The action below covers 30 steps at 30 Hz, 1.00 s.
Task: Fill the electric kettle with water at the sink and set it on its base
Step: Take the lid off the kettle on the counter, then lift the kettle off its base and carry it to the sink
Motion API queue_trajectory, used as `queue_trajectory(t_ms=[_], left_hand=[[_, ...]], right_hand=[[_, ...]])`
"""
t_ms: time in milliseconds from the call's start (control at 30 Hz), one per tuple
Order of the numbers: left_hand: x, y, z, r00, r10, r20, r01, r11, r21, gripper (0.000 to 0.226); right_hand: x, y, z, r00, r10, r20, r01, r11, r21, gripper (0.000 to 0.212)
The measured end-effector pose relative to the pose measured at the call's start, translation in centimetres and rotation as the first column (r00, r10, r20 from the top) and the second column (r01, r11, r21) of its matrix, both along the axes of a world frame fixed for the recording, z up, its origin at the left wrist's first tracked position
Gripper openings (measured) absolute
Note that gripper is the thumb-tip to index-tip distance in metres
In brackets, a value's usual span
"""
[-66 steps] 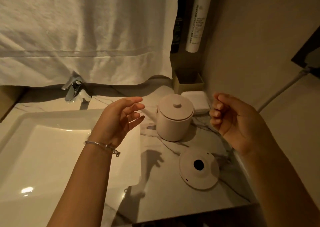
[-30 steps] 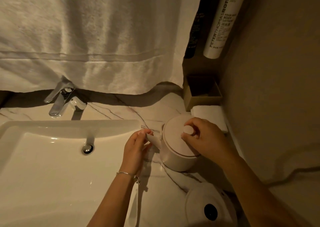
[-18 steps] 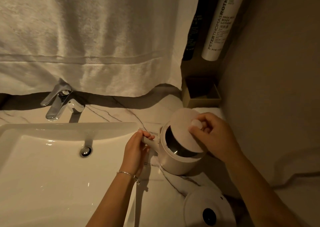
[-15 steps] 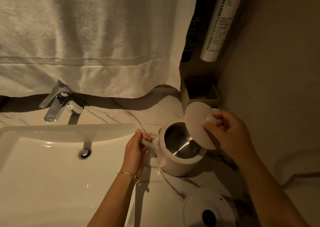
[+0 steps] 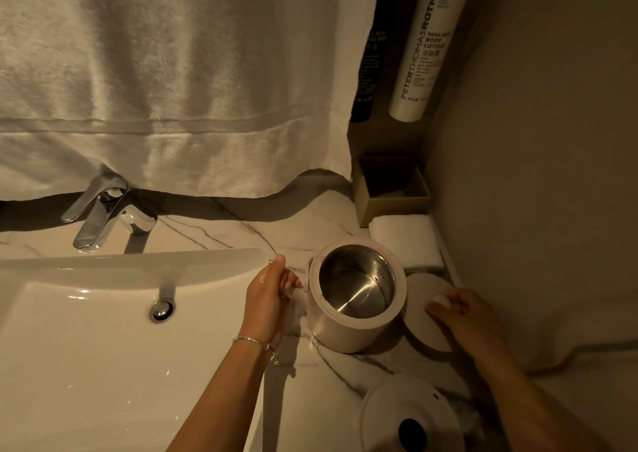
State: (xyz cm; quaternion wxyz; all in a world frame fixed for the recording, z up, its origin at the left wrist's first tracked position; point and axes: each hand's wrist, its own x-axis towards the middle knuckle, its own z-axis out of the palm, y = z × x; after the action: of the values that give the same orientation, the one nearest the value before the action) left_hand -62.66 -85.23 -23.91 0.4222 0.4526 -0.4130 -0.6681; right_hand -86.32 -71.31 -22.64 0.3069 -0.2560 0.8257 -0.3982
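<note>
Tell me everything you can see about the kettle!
The kettle is a short, round pot, creamy white outside and shiny metal inside. It stands upright on the marble counter, right of the sink. It is open, and no water shows inside. Its lid lies flat beside it, under the right hand. The left hand grips its handle. It is not on its base yet.

Printed lengthwise on white tube (image 5: 419, 47), high above right hand (image 5: 462, 317): "PETERTHOMASROTH", "MEGA", "BODY LOTION". Dark tube (image 5: 371, 51) beside it: unreadable.
</note>
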Motion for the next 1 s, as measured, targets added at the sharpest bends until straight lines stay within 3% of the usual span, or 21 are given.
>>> queue_trajectory(t_ms=[167,667,733,800,833,900,1000], left_hand=[[0.0,0.0,-0.1,0.999,0.008,0.034,-0.007,1.0,-0.013,0.053],[-0.4,0.2,0.3,0.999,0.038,0.039,-0.038,0.999,-0.002,0.054],[-0.4,0.2,0.3,0.999,0.038,0.038,-0.038,0.999,-0.004,0.051],[-0.3,0.3,0.3,0.999,0.045,0.011,-0.046,0.999,0.009,0.047],[-0.3,0.3,0.4,0.999,0.052,-0.015,-0.051,0.998,0.022,0.045],[-0.4,0.4,0.3,0.996,0.066,-0.061,-0.063,0.997,0.046,0.043],[-0.6,0.8,0.2,0.996,0.085,-0.042,-0.082,0.994,0.065,0.037]], right_hand=[[0.4,0.1,-2.0,0.998,0.064,0.01,-0.065,0.989,0.13,0.017],[0.3,0.8,-2.5,0.991,0.101,-0.09,-0.083,0.979,0.188,0.024],[0.4,0.7,-2.3,0.969,0.144,-0.203,-0.099,0.971,0.218,0.027],[0.7,0.2,-1.5,0.942,0.137,-0.306,-0.104,0.987,0.121,0.026],[1.1,-0.3,-0.9,0.951,0.109,-0.291,-0.109,0.994,0.014,0.02],[2.2,-1.5,0.2,0.994,0.076,-0.084,-0.09,0.982,-0.167,0.013],[3.9,-2.9,1.3,0.962,0.062,0.267,-0.002,0.976,-0.218,0.022]])
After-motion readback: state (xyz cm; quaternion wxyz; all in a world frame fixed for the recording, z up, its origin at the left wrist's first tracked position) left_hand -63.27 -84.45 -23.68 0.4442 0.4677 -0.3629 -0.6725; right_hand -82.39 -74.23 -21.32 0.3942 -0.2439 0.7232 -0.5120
